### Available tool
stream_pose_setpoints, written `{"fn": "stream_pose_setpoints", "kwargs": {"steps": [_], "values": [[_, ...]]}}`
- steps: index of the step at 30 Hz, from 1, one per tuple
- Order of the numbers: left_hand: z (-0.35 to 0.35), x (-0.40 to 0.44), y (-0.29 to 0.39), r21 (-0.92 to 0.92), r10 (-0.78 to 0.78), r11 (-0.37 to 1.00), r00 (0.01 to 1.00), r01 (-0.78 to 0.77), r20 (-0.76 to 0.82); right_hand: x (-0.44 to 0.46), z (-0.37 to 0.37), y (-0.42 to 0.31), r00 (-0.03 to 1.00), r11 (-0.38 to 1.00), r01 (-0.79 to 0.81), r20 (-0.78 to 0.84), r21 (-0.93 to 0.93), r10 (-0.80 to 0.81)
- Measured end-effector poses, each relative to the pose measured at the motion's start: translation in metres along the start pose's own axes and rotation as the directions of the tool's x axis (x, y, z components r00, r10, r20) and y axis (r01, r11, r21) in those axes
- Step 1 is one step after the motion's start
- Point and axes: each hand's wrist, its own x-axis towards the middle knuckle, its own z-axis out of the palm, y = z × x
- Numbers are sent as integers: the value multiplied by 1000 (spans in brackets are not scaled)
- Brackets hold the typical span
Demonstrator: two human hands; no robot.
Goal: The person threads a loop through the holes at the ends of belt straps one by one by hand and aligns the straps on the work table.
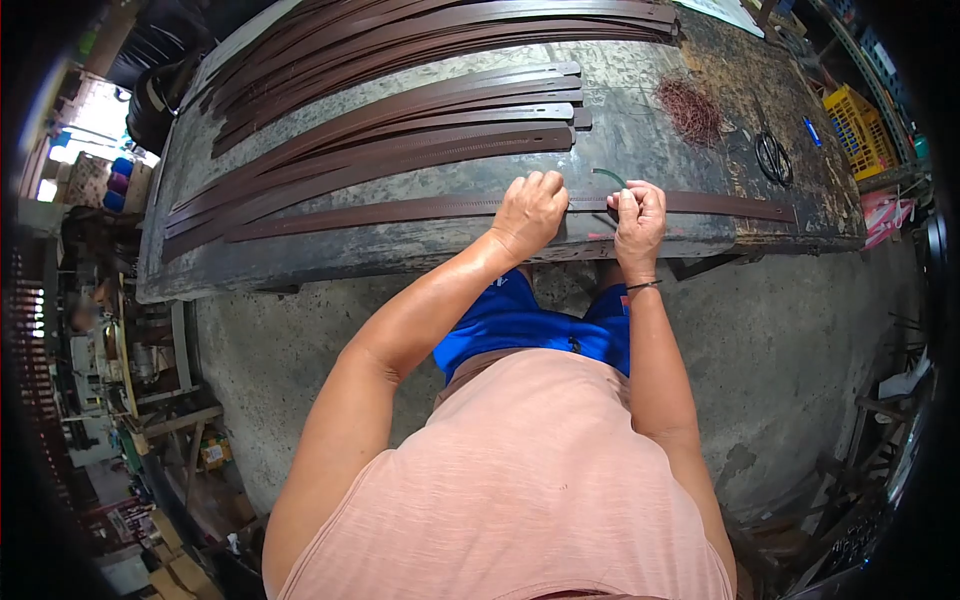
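Note:
A long dark brown strap (420, 209) with a row of small marks lies along the near edge of the table. My left hand (533, 212) rests on it, fingers curled closed; whatever they pinch is hidden underneath. Just to the right, my right hand (641, 222) is closed above the same strap, thumb against the fingers. A thin, curved dark green piece (608, 175) sticks out from the top of this hand; its kind cannot be made out. The strap continues to the right beyond my right hand and ends near the table's right side.
More brown straps (400, 135) lie behind, with a larger pile (450, 30) at the back. Toward the right are a tangle of reddish-brown thread (689, 112), black-handled scissors (773, 158) and a blue pen (811, 131). A yellow crate (858, 132) stands beyond the table (640, 90).

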Motion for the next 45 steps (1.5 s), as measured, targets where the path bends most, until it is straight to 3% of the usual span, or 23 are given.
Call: {"fn": "stream_pose_setpoints", "kwargs": {"steps": [3, 5, 6, 8, 11, 18, 20, 30, 32, 33, 35, 36, 38, 40, 42, 43, 44, 45], "values": [[2, -1, -1, 5, 25, 1000, 1000, -25, -7, 1, 1, 0, 1000, 1000, 6, 4, -8, -6], [7, -1, -7, -181, -47, 983, 996, 33, -74, 1, 2, -1, 1000, 1000, 1, -5, -11, -1], [8, 0, -10, -180, -47, 983, 996, 33, -74, 1, 2, -1, 1000, 1000, 0, -5, -10, 0], [9, 0, -15, -359, -116, 926, 993, 116, 22, 1, 2, -1, 1000, 1000, -3, 1, -11, 3], [4, 2, -19, -411, -126, 895, 982, 174, 140, 1, 3, -4, 1000, 1000, -23, -7, 10, 23], [-22, 9, -17, -339, 20, 935, 939, 103, 343, 2, 4, -4, 999, 998, -47, -22, 29, 47], [-11, 4, -23, -348, 32, 937, 979, 42, 203, 2, 4, -4, 998, 998, -53, -28, 19, 53], [-18, -3, -30, -429, 17, 902, 987, 55, 162, 2, 3, -4, 999, 996, -39, -9, -82, 39], [-14, -7, -32, -495, -89, 864, 996, 88, 22, 3, 3, -1, 999, 999, -32, -15, -43, 31], [-13, -9, -33, -494, -91, 865, 996, 89, 20, 3, 3, -1, 999, 999, -31, -12, -43, 30], [-12, -12, -33, -581, -298, 787, 953, 208, -62, 2, 2, -2, 1000, 998, -19, 2, -65, 19], [-12, -13, -31, -582, -300, 786, 952, 210, -62, 2, 2, -2, 1000, 998, -19, 4, -66, 19], [-11, -14, -29, -659, -440, 701, 892, 272, -100, 3, 2, -3, 994, 994, -103, -14, 41, 104], [-17, -16, -26, -610, -400, 753, 907, 246, -128, 5, 0, -2, 989, 985, -145, -16, 89, 147], [-25, -16, -19, -533, -265, 836, 948, 134, -177, 5, 1, -3, 981, 972, -188, -19, 138, 193], [-27, -13, -17, -380, -69, 924, 964, -35, -256, 5, 2, -6, 989, 981, -142, -15, 134, 145], [-28, -11, -15, -381, -70, 924, 965, -33, -254, 4, 3, -9, 995, 987, -96, -10, 129, 98], [-30, -10, -13, -249, 49, 964, 985, -89, -165, 2, 6, -11, 995, 987, -99, -9, 129, 101]]}}
